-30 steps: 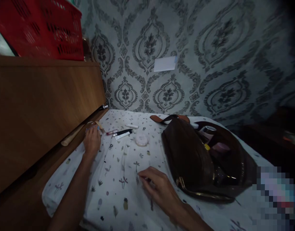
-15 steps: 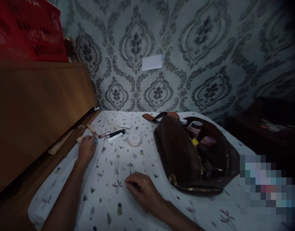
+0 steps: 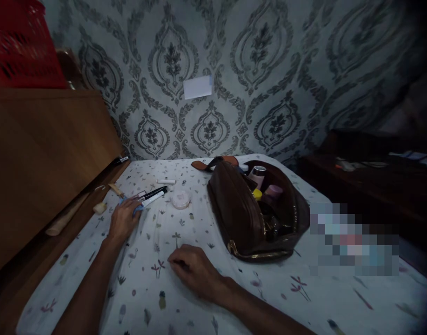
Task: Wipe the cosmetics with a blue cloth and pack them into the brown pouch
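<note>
Touching blue thing with left hand, no telling how open; loosely curling right hand near brown bag, contents unclear.

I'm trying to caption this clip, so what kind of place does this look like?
Probably a bedroom or similar room at home: a brown bag of toiletries sits open on a patterned cloth, beside a wooden cabinet and damask wallpaper.

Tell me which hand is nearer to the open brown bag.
Right. The right hand is just left of the brown bag, toward the viewer; the left hand is farther left, by a white tube.
</note>
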{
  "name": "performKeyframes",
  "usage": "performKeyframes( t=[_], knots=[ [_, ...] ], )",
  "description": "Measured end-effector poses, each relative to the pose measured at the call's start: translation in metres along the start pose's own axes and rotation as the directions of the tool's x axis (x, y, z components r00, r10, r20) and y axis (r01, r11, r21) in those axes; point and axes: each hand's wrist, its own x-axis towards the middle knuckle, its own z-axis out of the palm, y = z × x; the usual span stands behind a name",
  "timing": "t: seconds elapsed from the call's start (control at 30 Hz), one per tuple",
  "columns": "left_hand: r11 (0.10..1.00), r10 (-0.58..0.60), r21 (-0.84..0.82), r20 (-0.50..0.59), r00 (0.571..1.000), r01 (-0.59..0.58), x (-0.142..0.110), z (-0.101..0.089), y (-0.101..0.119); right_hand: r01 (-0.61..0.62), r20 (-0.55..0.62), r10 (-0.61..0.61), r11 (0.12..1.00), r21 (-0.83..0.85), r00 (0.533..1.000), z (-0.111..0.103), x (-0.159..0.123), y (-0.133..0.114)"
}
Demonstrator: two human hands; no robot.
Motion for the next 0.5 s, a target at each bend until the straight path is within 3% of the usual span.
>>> performKeyframes(
  t=[0.27, 0.5],
  knots=[
    [0.971, -0.086, 0.225, -0.002, 0.996, 0.084, -0.003, 0.003, 0.004, 0.007, -0.005, -0.007, 0.999, 0.037, 1.0, -0.002, -0.001, -0.001],
    [0.979, 0.057, 0.2, -0.066, 0.996, -0.043, -0.004, 0.006, 0.023, 0.001, 0.012, 0.0, 1.0, -0.027, 1.0, 0.0, -0.001, -0.001]
  ],
)
